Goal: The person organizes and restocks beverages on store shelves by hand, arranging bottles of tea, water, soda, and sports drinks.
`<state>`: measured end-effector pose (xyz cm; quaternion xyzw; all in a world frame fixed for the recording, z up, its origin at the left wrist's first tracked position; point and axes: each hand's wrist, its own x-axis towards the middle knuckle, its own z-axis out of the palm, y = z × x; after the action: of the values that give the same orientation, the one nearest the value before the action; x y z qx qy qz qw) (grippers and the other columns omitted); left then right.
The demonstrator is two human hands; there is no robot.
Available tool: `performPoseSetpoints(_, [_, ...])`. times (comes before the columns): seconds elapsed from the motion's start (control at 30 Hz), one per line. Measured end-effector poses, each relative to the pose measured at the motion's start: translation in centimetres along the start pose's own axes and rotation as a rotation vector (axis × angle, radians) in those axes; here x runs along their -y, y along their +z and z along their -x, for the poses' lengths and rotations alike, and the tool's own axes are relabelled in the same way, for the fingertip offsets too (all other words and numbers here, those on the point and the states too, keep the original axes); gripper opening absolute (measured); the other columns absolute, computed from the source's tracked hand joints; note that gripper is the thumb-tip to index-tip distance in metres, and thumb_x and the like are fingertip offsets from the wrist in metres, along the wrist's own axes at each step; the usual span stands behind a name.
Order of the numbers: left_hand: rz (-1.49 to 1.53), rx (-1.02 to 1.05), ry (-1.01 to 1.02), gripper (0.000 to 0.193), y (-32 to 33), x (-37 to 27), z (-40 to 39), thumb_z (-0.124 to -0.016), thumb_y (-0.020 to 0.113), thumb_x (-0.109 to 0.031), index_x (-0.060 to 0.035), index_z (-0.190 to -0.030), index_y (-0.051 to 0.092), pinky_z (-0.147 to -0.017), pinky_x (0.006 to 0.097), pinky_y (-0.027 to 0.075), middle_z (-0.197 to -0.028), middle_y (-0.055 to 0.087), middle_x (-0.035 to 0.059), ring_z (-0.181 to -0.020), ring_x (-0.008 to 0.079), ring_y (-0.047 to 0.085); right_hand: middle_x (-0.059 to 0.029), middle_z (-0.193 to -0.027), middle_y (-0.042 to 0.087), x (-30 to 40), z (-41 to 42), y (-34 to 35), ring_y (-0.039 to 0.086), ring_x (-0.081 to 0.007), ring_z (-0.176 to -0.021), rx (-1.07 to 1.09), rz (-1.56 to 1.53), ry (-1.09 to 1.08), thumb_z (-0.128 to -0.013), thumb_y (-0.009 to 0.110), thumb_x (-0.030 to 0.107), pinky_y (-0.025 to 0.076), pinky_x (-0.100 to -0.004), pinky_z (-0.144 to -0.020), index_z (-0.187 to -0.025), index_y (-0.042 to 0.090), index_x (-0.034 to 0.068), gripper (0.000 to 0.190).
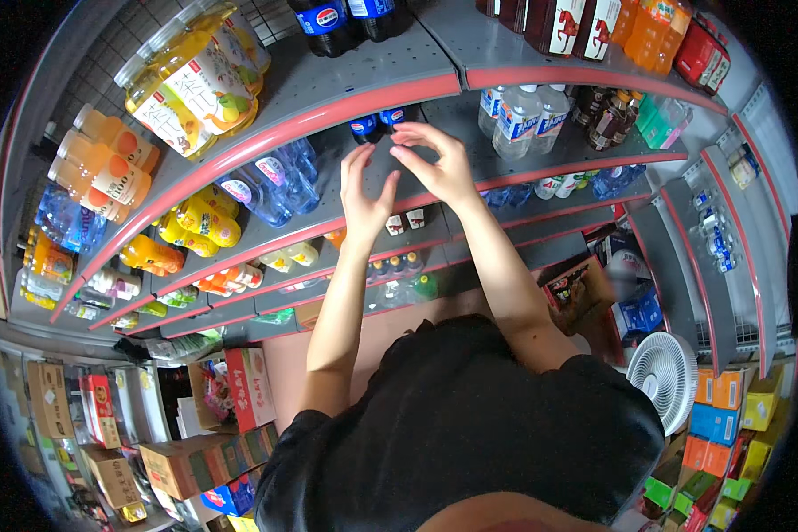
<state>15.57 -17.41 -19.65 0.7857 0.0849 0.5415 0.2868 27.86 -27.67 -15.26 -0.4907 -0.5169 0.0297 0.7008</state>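
Both hands are raised in front of a dark metal shelf, close to two Pepsi bottles (364, 126) that stand on the second level. My left hand (367, 193) has its fingers curved upward and its thumb apart, with nothing in it. To its right, my right hand (433, 159) is bent with a gap between thumb and fingers, also holding nothing. The fingertips of the two hands face each other without touching. Whether a fingertip touches a bottle I cannot tell. Blue-tinted bottles (272, 183) lie left of my left hand, and clear bottles (520, 123) stand right of my right hand.
The red-edged top shelf (372, 100) juts out above the hands, bearing large tea bottles (199, 90), dark cola bottles (322, 23) and orange drinks (658, 33). Lower shelves hold more drinks. A white fan (663, 384) stands at the right; an open carton (582, 292) is nearer. Cardboard boxes (186, 465) sit lower left.
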Motion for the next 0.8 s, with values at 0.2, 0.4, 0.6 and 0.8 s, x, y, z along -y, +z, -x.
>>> performPoseSetpoints(0.2, [-0.075, 0.007, -0.086, 0.104, 2.7, 4.9, -1.4, -0.071, 0.088, -0.008, -0.0046, -0.154, 0.026, -0.104, 0.0416, 0.045, -0.141, 0.04, 0.0197, -0.13, 0.0334, 0.047, -0.0152, -0.104, 0.074, -8.5, -1.3, -0.5, 0.073, -0.024, -0.097, -0.113, 0.246, 0.049, -0.085, 0.08, 0.022, 0.057, -0.0346, -0.086, -0.122, 0.066, 0.002, 0.044])
performPoseSetpoints(0.4, [-0.161, -0.032, -0.066, 0.113, 3.9, 11.0, -4.3, -0.068, 0.093, -0.017, 0.0004, -0.153, 0.021, -0.11, 0.045, 0.039, -0.144, 0.033, 0.0259, -0.132, 0.0412, 0.042, -0.0199, -0.116, 0.07, -13.4, -4.3, 0.1, 0.069, -0.034, -0.108, -0.115, 0.38, 0.022, -0.08, 0.081, 0.027, 0.056, -0.0419, -0.09, -0.13, 0.059, 0.003, 0.059])
performPoseSetpoints(0.6, [-0.106, -0.023, -0.344, 0.081, 4.5, 12.6, -7.1, -0.071, 0.091, -0.025, 0.0036, -0.133, 0.049, -0.102, 0.0421, 0.048, -0.124, 0.065, 0.0257, -0.116, 0.0361, 0.064, -0.024, -0.125, 0.064, -17.4, -6.5, 0.3, 0.061, -0.0426, -0.119, -0.046, 0.534, 0.005, -0.073, 0.086, 0.024, 0.048, -0.0461, -0.102, -0.14, 0.045, 0.002, 0.082])
performPoseSetpoints(0.8, [-0.231, 0.017, -0.321, 0.051, 3.9, 13.9, -7.5, -0.074, 0.089, -0.027, 0.0047, -0.108, 0.067, -0.081, 0.0392, 0.056, -0.098, 0.074, 0.0209, -0.09, 0.0288, 0.073, -0.0231, -0.123, 0.067, -18.8, -7.3, 0.4, 0.063, -0.0377, -0.118, 0.061, 0.459, 0.206, -0.071, 0.088, 0.025, 0.05, -0.0434, -0.099, -0.13, 0.057, 0.003, 0.071])
